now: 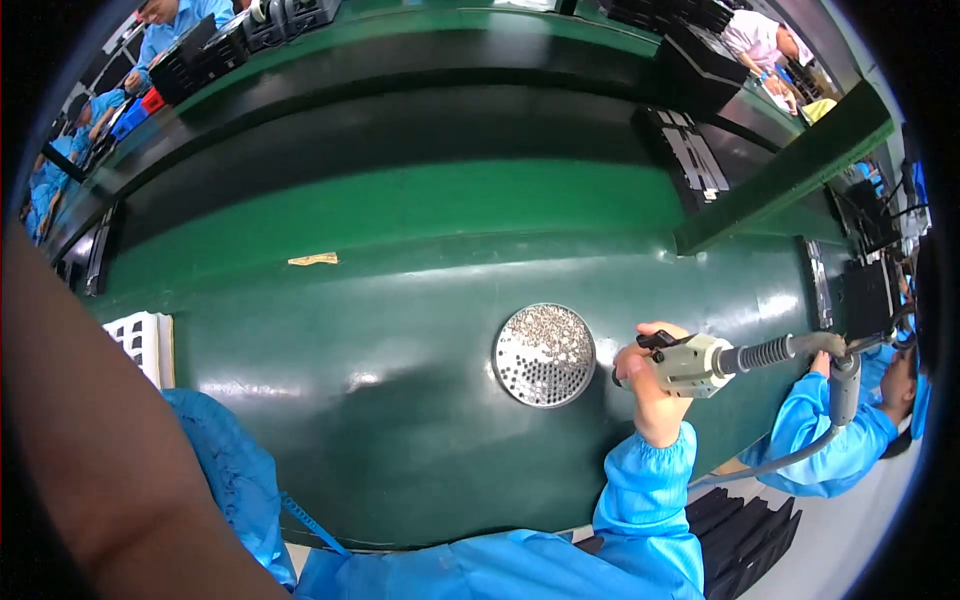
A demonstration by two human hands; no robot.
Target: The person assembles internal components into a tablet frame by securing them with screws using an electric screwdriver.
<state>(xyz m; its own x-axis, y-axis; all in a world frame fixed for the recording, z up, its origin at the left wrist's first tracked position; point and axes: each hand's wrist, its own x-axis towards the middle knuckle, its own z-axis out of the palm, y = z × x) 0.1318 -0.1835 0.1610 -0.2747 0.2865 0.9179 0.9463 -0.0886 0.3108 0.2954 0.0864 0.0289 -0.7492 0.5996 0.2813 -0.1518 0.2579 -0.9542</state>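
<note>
My right hand [655, 402] is wrapped round the pale body of a powered screwdriver [697, 365], which lies roughly level with its grey cable trailing to the right. Just left of that hand, a round metal dish [545, 355] sits on the green table; small silver screws are heaped at its far side and a perforated pattern shows at its near side. My left arm [120, 420] rises very close to the camera, large and blurred along the left edge, with its blue sleeve [225, 460] bunched below. Its fingers lie outside what I can see.
A white slotted tray [145, 345] stands at the table's left edge. A torn tan scrap [314, 259] lies toward the back. A green post [790, 170] slants over the right side. Black racks [745, 540] stand below right; a co-worker [835, 430] in blue sits close by.
</note>
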